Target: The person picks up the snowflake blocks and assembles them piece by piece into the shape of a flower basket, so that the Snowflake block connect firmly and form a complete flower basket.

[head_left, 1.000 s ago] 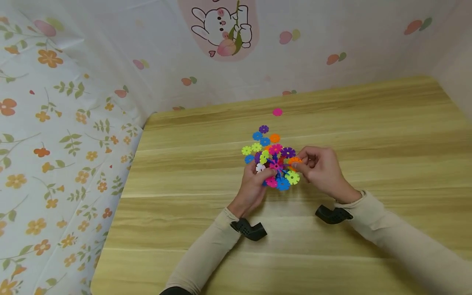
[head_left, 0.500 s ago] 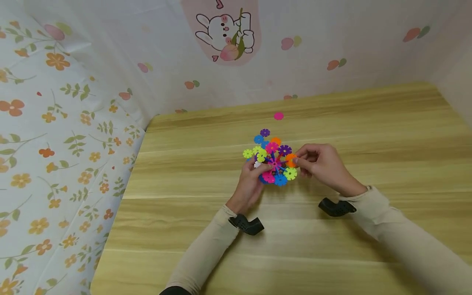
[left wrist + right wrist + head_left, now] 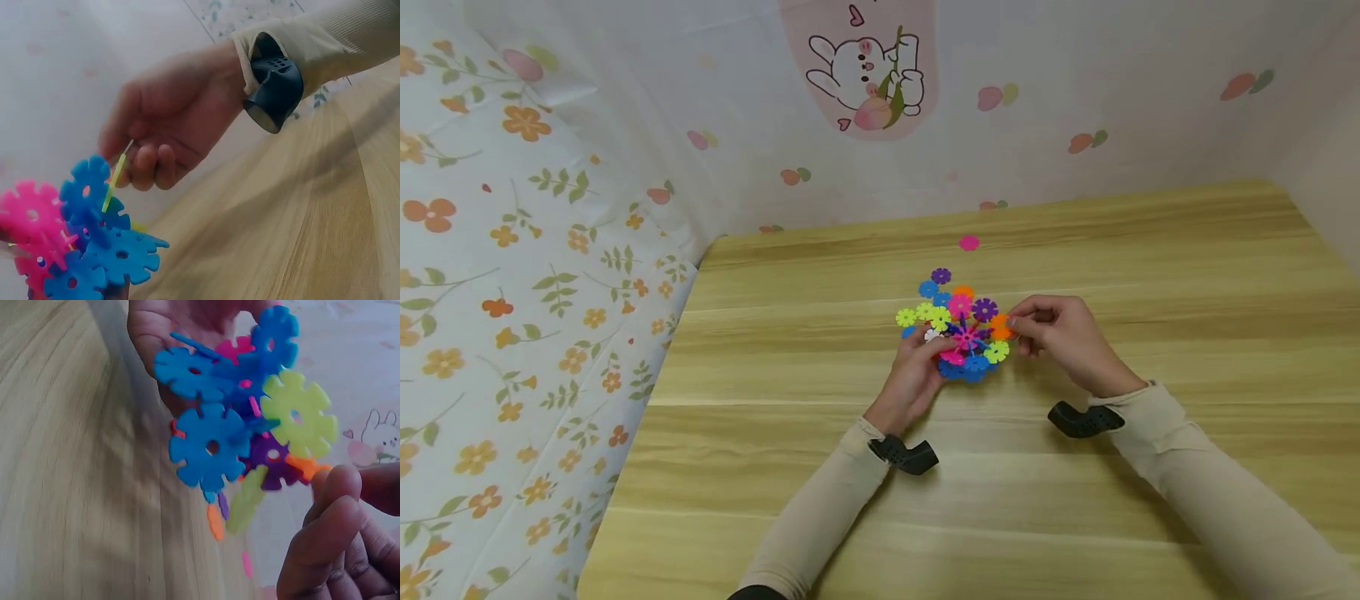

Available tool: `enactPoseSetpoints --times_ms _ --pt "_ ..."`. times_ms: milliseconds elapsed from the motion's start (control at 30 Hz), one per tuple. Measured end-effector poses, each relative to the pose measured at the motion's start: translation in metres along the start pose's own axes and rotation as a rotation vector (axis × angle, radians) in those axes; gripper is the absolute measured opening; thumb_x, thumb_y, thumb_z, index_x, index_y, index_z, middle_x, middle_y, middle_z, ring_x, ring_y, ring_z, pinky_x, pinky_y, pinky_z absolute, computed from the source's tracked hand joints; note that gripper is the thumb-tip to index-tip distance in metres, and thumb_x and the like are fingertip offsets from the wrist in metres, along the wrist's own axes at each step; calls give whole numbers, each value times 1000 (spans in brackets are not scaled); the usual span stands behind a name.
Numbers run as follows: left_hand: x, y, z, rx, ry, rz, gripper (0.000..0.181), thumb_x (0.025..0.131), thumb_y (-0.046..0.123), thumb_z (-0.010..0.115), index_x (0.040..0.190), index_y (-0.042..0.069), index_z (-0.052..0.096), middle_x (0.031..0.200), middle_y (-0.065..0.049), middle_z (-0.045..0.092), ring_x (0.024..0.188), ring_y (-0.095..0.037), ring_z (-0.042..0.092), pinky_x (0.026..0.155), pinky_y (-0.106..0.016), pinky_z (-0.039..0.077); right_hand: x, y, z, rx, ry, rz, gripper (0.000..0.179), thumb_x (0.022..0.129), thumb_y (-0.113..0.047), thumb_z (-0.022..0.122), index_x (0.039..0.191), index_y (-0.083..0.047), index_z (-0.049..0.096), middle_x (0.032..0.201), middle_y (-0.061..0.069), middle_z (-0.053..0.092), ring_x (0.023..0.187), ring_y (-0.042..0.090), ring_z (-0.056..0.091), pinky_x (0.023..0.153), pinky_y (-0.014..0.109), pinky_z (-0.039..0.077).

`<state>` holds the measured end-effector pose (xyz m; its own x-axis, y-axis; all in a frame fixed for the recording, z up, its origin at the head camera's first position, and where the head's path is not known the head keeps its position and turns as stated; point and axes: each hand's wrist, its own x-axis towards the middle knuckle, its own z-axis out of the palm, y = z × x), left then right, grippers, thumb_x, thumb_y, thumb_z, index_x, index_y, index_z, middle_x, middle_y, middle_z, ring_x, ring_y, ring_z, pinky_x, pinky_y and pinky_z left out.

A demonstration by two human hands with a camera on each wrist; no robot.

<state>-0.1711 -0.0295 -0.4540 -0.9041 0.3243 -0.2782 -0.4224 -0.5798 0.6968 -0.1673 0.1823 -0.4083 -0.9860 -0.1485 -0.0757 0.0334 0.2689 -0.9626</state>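
Note:
Several slotted flower-shaped discs are joined into a ball-like cluster, with a pink disc [image 3: 967, 337] facing up in the head view. My left hand [image 3: 912, 375] grips its left side, thumb over the pink discs. At the right side, my right hand [image 3: 1071, 340] pinches an orange disc [image 3: 1001, 326] between thumb and forefinger. The right wrist view shows that orange disc edge-on, touching or close to a purple disc [image 3: 273, 456]; whether it is slotted in is unclear. Blue discs [image 3: 122, 256] cover the cluster's underside in the left wrist view.
Loose discs lie on the wooden table [image 3: 737, 467] beyond the cluster: purple [image 3: 941, 275], blue [image 3: 928, 288], yellow-green [image 3: 906, 317] and others. A pink disc [image 3: 969, 242] lies farther back. Patterned cloth [image 3: 1030, 50] hangs along the back and left edges.
The cluster has turned in my left hand, showing more of the blue discs at its near side. My right hand stays on the orange disc. The head view has shifted slightly.

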Motion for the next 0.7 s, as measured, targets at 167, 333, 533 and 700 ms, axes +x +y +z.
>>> enactPoseSetpoints --times_ms 167,333,533,700 --pt "1 3 0 -40 17 8 84 86 -4 55 148 7 -1 119 -13 48 87 -13 56 89 -35 46 -2 9 -4 -116 -53 -156 31 89 -17 65 116 -4 58 109 14 60 90 31 57 72 38 51" --pt "7 2 5 14 -22 30 78 86 -1 56 147 4 5 103 -5 49 81 -9 54 80 -26 49 -1 21 1 -236 -154 -275 80 74 -18 80 140 -8 36 139 12 39 121 34 39 94 53 37" --pt "12 -2 11 210 -225 27 69 91 11 55 147 6 16 125 -8 46 112 -16 48 98 -33 38 6 29 4 -145 -71 -250 88 69 -9 83 140 -5 32 132 12 48 112 28 49 95 47 38" --pt "15 4 2 554 -412 113 66 87 6 64 142 15 30 132 -4 45 119 -19 47 97 -34 40 6 32 0 -104 -61 -291 89 66 0 82 140 -3 32 125 10 55 110 24 51 95 35 36"
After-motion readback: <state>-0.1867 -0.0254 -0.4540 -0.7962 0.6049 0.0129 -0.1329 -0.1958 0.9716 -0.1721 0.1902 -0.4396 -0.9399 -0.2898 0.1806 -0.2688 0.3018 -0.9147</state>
